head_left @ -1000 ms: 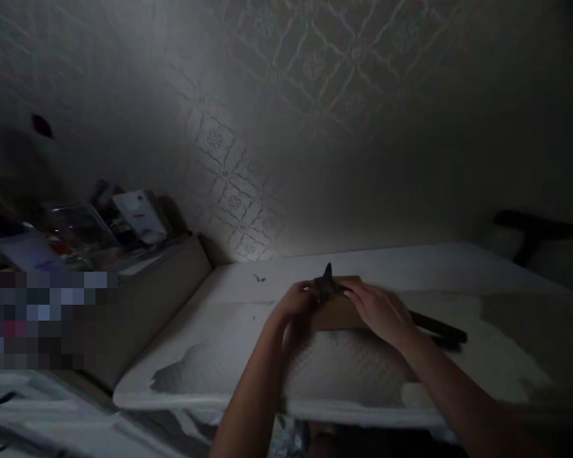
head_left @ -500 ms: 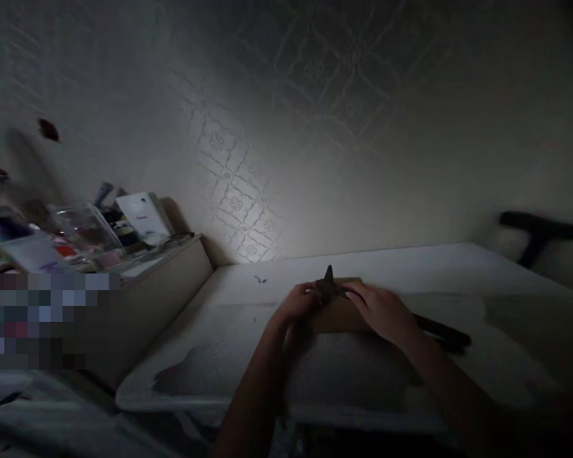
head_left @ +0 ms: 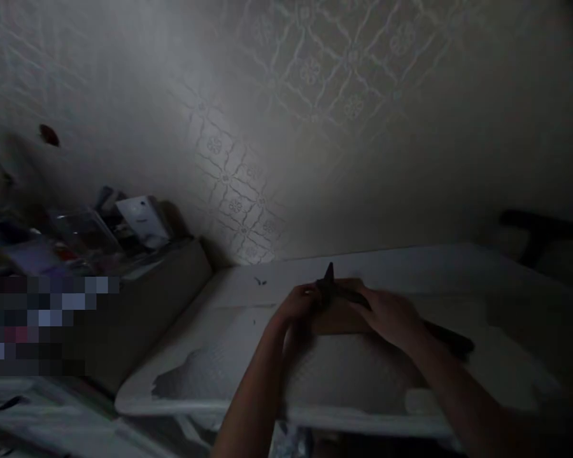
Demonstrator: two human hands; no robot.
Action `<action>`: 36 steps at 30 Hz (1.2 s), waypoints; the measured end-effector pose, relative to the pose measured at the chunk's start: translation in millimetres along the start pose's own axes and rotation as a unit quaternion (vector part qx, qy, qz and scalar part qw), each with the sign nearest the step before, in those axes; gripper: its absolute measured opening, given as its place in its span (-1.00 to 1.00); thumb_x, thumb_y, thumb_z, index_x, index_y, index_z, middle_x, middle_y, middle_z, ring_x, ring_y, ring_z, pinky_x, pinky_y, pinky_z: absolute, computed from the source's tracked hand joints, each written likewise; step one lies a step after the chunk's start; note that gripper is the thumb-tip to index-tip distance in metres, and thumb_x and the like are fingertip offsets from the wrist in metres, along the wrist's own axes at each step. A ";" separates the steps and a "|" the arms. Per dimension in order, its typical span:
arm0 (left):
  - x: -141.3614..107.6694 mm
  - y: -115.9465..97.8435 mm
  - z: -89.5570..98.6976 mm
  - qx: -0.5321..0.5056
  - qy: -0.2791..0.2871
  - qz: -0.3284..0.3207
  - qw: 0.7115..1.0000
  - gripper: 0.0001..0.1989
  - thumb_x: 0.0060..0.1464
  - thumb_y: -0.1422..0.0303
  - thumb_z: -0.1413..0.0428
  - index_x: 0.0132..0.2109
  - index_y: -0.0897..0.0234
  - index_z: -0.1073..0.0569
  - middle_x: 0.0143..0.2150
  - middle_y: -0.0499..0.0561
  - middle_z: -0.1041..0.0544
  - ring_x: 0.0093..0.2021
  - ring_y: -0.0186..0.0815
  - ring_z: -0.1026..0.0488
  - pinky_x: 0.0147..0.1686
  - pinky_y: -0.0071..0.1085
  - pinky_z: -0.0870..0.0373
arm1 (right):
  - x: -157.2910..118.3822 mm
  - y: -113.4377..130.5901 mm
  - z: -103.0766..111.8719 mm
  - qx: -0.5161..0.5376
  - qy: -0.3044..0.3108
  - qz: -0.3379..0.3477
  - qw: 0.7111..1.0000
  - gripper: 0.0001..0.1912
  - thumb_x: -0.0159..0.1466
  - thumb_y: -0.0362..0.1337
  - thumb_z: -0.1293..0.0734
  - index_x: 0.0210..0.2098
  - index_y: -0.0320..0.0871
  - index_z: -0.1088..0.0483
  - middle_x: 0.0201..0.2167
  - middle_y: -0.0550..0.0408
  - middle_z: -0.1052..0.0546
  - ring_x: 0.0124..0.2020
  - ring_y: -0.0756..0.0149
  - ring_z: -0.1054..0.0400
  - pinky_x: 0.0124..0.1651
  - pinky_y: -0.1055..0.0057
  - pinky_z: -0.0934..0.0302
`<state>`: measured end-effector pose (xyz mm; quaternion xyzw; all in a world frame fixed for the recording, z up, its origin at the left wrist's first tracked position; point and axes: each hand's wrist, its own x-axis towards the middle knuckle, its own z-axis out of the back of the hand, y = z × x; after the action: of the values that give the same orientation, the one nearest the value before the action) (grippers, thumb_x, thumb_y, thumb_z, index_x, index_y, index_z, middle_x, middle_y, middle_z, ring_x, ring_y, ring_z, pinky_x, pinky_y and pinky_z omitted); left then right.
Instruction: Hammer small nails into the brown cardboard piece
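Observation:
My left hand (head_left: 297, 306) is closed on the left part of a dark tool (head_left: 328, 286) that has a pointed tip standing up. My right hand (head_left: 392, 313) wraps round the tool's right end, which looks like a handle. Beneath both hands lies a brown block (head_left: 341, 318) on the white table (head_left: 229, 292). A long dark object (head_left: 451, 338) rests on the table beside my right wrist, partly hidden by it. The scene is dim, and fine detail of the tool cannot be made out.
A few small dark bits (head_left: 260, 281) lie on the table at the left. A cabinet (head_left: 153, 312) with a white box (head_left: 144, 219) and a clear container (head_left: 88, 235) stands further left. At the far right is a dark T-shaped object (head_left: 537, 235).
My right hand has shifted slightly right along the tool, showing more of its handle. The light has grown dimmer over the table.

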<state>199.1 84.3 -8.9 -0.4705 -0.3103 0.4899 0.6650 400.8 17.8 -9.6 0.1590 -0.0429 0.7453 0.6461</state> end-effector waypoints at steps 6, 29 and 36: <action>-1.2 -2.1 -1.0 -0.017 -0.005 0.012 1.000 -0.83 -0.17 0.54 -0.01 -0.37 0.39 -0.46 -0.50 -0.07 -0.43 -0.48 -0.44 -0.31 -0.37 -0.50 -0.25 | -1.3 0.1 0.3 0.000 -0.015 0.007 1.000 -0.68 0.28 -0.08 -0.10 -0.11 -0.08 -0.33 -0.37 0.01 -0.52 -0.33 0.19 -0.42 -0.37 0.38 -0.10; -2.4 3.2 5.5 -0.051 0.035 -0.006 0.998 -0.86 -0.20 0.55 -0.12 -0.37 0.39 -0.42 -0.48 -0.05 -0.45 -0.45 -0.44 -0.35 -0.38 -0.52 -0.25 | 0.3 -3.7 -0.2 0.014 0.002 -0.002 1.000 -0.62 0.28 -0.04 -0.07 -0.04 -0.04 -0.32 -0.32 0.01 -0.53 -0.31 0.18 -0.42 -0.36 0.38 -0.11; -2.5 5.3 7.6 -0.060 0.045 -0.007 0.997 -0.79 -0.26 0.56 -0.15 -0.34 0.40 -0.41 -0.48 -0.05 -0.45 -0.46 -0.44 -0.35 -0.39 -0.51 -0.24 | 1.4 -4.5 0.0 0.008 0.015 -0.008 1.000 -0.60 0.28 -0.05 -0.07 -0.01 -0.05 -0.30 -0.29 -0.01 -0.52 -0.28 0.17 -0.41 -0.32 0.36 -0.13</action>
<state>189.7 84.7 -11.0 -0.5293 -0.3121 0.4437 0.6523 405.0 19.8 -9.8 0.1530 -0.0257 0.7429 0.6512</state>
